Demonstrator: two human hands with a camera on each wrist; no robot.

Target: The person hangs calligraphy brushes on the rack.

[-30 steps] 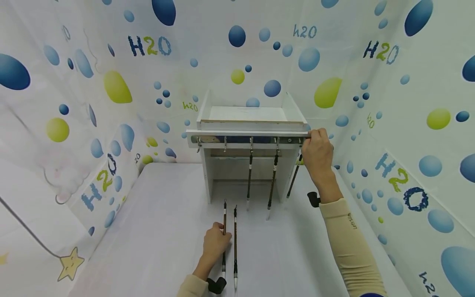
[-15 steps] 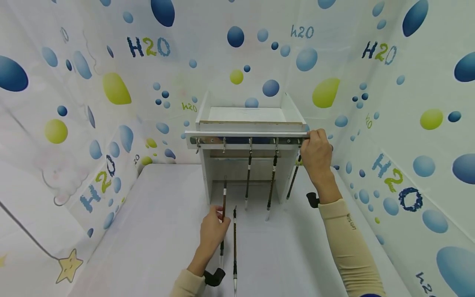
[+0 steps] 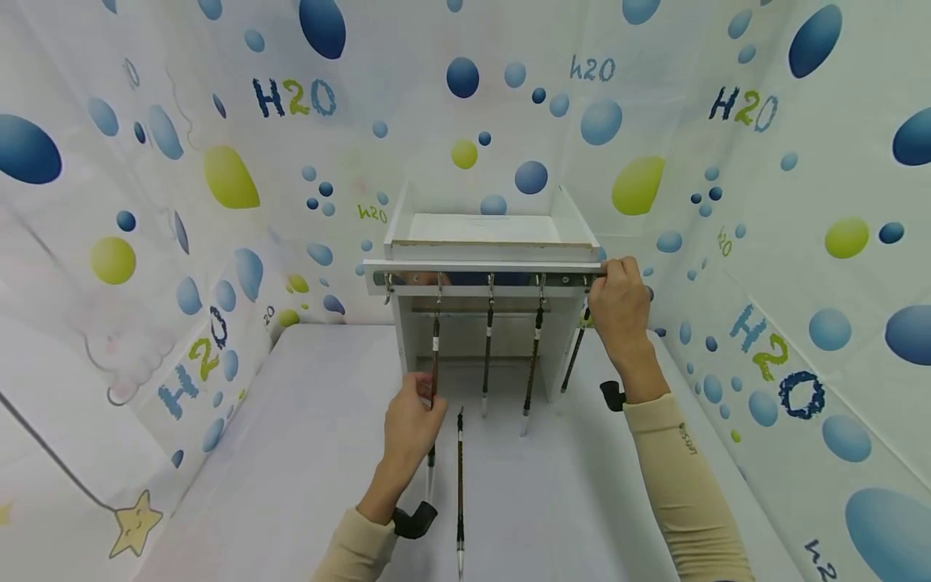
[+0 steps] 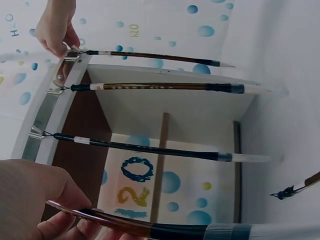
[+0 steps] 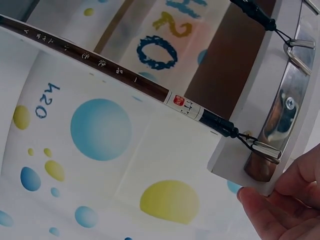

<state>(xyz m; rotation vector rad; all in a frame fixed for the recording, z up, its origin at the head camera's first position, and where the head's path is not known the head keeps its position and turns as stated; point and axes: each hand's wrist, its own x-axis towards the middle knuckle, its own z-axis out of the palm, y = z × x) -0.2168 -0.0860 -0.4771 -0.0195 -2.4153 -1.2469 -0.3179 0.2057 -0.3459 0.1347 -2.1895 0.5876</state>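
Note:
My left hand (image 3: 410, 420) pinches a brown calligraphy brush (image 3: 436, 356) upright, its loop end just beneath the second hook from the left. Whether the loop is on that hook is too small to tell. In the left wrist view the fingers lie round the handle of this brush (image 4: 135, 225). My right hand (image 3: 621, 303) grips the right end of the white rack's front board (image 3: 378, 267). Other calligraphy brushes hang by cord loops from the metal hook rail (image 3: 516, 280), including a thin brush (image 5: 100, 62) beside my right hand.
Another calligraphy brush (image 3: 461, 477) lies on the white tabletop (image 3: 313, 453), its loop end toward the rack. The leftmost hook (image 3: 389, 284) carries no brush. A shallow tray (image 3: 480, 230) tops the rack. Printed sheeting (image 3: 407, 65) surrounds the table.
My left hand has raised the brush from the tabletop and moved it forward, bringing its loop end up to the rail. My right hand stays on the rack's right end.

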